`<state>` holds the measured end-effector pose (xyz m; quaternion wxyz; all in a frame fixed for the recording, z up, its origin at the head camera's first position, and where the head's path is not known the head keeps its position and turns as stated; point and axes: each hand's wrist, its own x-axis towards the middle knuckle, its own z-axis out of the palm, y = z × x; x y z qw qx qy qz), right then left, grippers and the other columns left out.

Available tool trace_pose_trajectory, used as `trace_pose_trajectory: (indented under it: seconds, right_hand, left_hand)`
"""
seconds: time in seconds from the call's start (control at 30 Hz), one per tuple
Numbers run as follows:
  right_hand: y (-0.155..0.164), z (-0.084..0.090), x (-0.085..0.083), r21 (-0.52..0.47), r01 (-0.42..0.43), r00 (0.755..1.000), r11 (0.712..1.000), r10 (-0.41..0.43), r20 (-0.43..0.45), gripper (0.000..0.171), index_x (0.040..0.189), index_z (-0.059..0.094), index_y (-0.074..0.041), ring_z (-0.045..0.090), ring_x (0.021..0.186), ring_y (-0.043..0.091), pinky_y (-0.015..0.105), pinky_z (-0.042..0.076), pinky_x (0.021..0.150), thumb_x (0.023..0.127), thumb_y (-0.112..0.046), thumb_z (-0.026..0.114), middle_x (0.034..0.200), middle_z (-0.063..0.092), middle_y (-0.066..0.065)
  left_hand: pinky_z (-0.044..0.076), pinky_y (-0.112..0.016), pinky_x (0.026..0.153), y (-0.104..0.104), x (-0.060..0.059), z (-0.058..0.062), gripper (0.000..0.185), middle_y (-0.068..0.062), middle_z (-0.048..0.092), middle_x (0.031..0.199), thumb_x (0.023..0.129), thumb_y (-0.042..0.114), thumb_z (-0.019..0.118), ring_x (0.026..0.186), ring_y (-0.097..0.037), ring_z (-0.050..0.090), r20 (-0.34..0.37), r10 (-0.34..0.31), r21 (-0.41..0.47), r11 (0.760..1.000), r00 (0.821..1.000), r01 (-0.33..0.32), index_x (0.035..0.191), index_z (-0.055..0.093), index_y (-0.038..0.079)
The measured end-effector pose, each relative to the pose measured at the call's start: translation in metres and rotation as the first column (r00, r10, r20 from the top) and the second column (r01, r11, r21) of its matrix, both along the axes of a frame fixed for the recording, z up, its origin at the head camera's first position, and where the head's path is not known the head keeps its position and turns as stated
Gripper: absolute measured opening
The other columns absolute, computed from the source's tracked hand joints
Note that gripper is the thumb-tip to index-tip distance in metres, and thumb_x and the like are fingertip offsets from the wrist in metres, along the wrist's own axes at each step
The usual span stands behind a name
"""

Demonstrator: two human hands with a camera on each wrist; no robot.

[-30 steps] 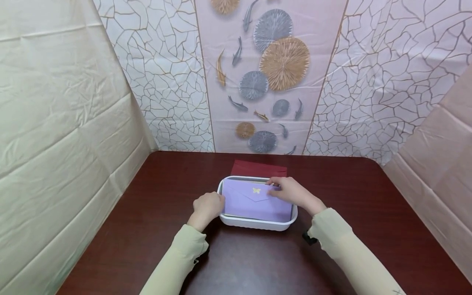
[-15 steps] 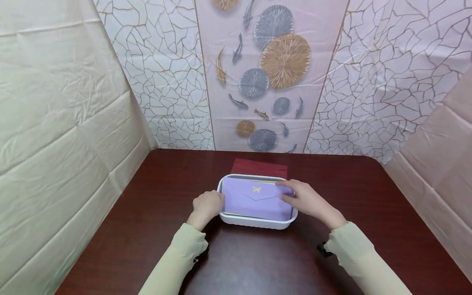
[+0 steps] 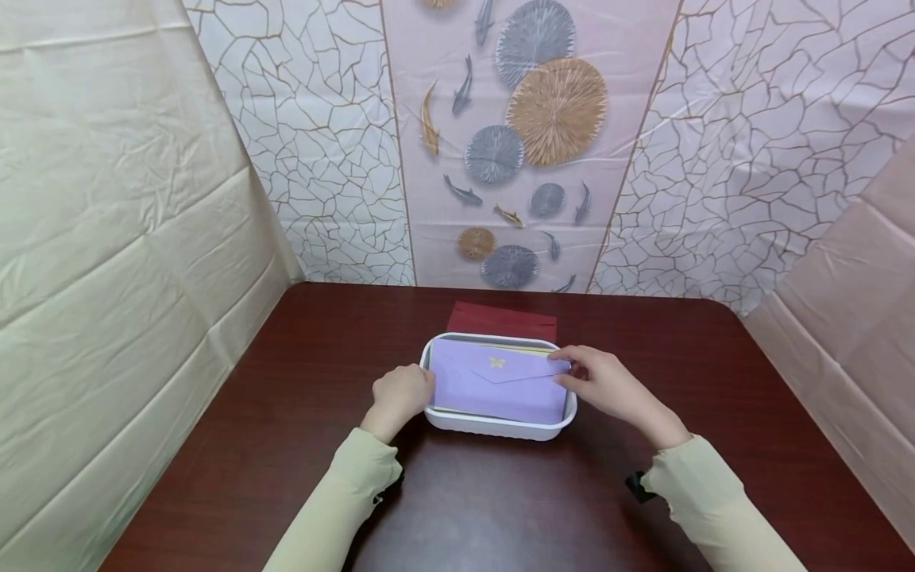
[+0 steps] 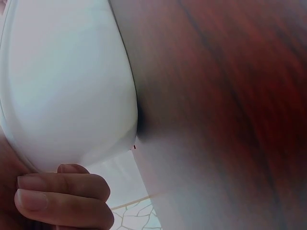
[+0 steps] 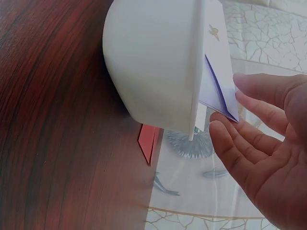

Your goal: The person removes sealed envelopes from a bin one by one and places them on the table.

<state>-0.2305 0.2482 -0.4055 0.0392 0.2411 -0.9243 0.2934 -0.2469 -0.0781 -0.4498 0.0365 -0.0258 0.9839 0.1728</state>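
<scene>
A white plastic basin (image 3: 493,427) stands on the table with a purple envelope (image 3: 465,397) on top of its contents; a gold butterfly marks the flap. My left hand (image 3: 402,393) grips the basin's left rim, and its curled fingers (image 4: 67,208) show beside the white wall in the left wrist view. At the envelope's upper right corner, my right hand (image 3: 604,385) pinches the edge between thumb and fingers. In the right wrist view that corner pokes above the rim, with the thumb on the front and other fingers behind it. Yellowish paper edges (image 3: 539,349) peek out beneath.
A dark red envelope (image 3: 500,319) lies on the table just behind the basin, partly hidden by it. The brown wooden table (image 3: 343,318) ends at a patterned cloth backdrop (image 3: 343,159), with pale cloth walls (image 3: 143,262) at left and right.
My right hand has slid right along the envelope's top edge to its corner. A little more of the yellowish edge beneath shows. The left hand stays on the basin's rim.
</scene>
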Motion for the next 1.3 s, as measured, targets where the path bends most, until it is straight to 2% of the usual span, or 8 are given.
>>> trace_pose_trajectory:
  seconds: [0.23, 0.43, 0.6, 0.77, 0.97, 1.13, 1.23, 1.3]
  right_hand:
    - [-0.006, 0.003, -0.009, -0.014, 0.051, 0.994, 0.999, -0.049, 0.101, 0.025, 0.115, 0.067, -0.006, 0.06, 0.085, 0.022, 0.036, 0.05, 0.071, 0.093, -0.014, 0.071, 0.101, 0.069, 0.01]
    - [-0.011, -0.004, -0.012, 0.046, 0.035, 0.985, 0.998, -0.042, 0.165, 0.039, 0.125, 0.064, 0.002, 0.062, 0.093, 0.024, 0.04, 0.051, 0.079, 0.091, -0.014, 0.073, 0.116, 0.069, 0.019]
    - [-0.011, -0.005, -0.01, 0.034, 0.023, 0.984, 0.999, -0.029, 0.176, 0.04, 0.127, 0.062, 0.004, 0.062, 0.095, 0.026, 0.043, 0.051, 0.081, 0.09, -0.007, 0.072, 0.117, 0.068, 0.02]
    - [-0.01, -0.007, -0.008, 0.005, 0.023, 0.99, 1.0, -0.023, 0.14, 0.038, 0.125, 0.064, 0.002, 0.062, 0.094, 0.025, 0.041, 0.05, 0.08, 0.089, -0.005, 0.072, 0.114, 0.069, 0.017]
    - [-0.012, -0.012, -0.007, -0.107, 0.084, 0.987, 0.991, -0.067, 0.146, 0.032, 0.119, 0.069, -0.004, 0.062, 0.092, 0.024, 0.037, 0.051, 0.077, 0.088, -0.01, 0.074, 0.109, 0.071, 0.011]
    - [-0.02, -0.009, -0.006, -0.265, 0.171, 0.964, 0.949, -0.105, 0.244, 0.029, 0.116, 0.068, -0.003, 0.062, 0.088, 0.019, 0.03, 0.052, 0.074, 0.09, -0.014, 0.075, 0.105, 0.071, 0.011]
    - [-0.028, -0.008, -0.001, -0.397, 0.209, 0.933, 0.894, -0.062, 0.354, 0.034, 0.118, 0.065, 0.004, 0.064, 0.08, 0.016, 0.029, 0.053, 0.069, 0.09, -0.014, 0.075, 0.101, 0.071, 0.014]
    - [-0.035, -0.009, 0.004, -0.468, 0.248, 0.901, 0.848, -0.025, 0.432, 0.038, 0.119, 0.063, 0.007, 0.066, 0.076, 0.015, 0.03, 0.055, 0.067, 0.089, -0.012, 0.076, 0.098, 0.072, 0.014]
  left_hand:
    - [0.051, -0.055, 0.069, -0.001, 0.0, 0.0, 0.043, -0.017, 0.072, 0.095, 0.098, 0.032, 0.039, 0.086, -0.035, 0.068, -0.003, -0.005, 0.004, 1.0, 1.0, 0.005, 0.07, 0.065, 0.012]
    - [0.051, -0.055, 0.068, 0.002, 0.002, -0.002, 0.044, -0.017, 0.071, 0.092, 0.099, 0.033, 0.04, 0.083, -0.035, 0.068, -0.001, -0.004, 0.009, 1.0, 1.0, 0.004, 0.071, 0.066, 0.01]
    - [0.051, -0.054, 0.067, 0.003, 0.001, -0.002, 0.043, -0.017, 0.071, 0.09, 0.098, 0.032, 0.04, 0.081, -0.035, 0.067, -0.005, -0.005, 0.006, 1.0, 1.0, 0.005, 0.072, 0.066, 0.009]
    - [0.051, -0.055, 0.068, 0.002, 0.0, -0.001, 0.044, -0.018, 0.071, 0.093, 0.098, 0.032, 0.04, 0.084, -0.036, 0.068, -0.006, -0.006, -0.007, 1.0, 1.0, 0.005, 0.075, 0.069, 0.008]
    - [0.051, -0.053, 0.066, 0.002, 0.002, 0.003, 0.043, -0.017, 0.071, 0.089, 0.099, 0.03, 0.042, 0.081, -0.035, 0.068, 0.001, -0.01, -0.028, 1.0, 1.0, 0.01, 0.077, 0.07, 0.007]
    - [0.051, -0.053, 0.065, 0.003, 0.002, 0.004, 0.042, -0.017, 0.07, 0.087, 0.098, 0.028, 0.043, 0.08, -0.035, 0.068, -0.005, -0.006, -0.032, 0.999, 1.0, 0.006, 0.073, 0.069, 0.007]
    - [0.052, -0.054, 0.066, 0.004, 0.002, 0.003, 0.042, -0.018, 0.071, 0.088, 0.098, 0.029, 0.042, 0.081, -0.036, 0.068, -0.01, 0.001, -0.032, 1.0, 1.0, -0.001, 0.073, 0.068, 0.006]
    - [0.051, -0.054, 0.065, 0.005, 0.002, 0.003, 0.042, -0.018, 0.071, 0.088, 0.098, 0.029, 0.042, 0.082, -0.036, 0.069, -0.015, 0.002, -0.03, 1.0, 1.0, -0.002, 0.073, 0.068, 0.007]
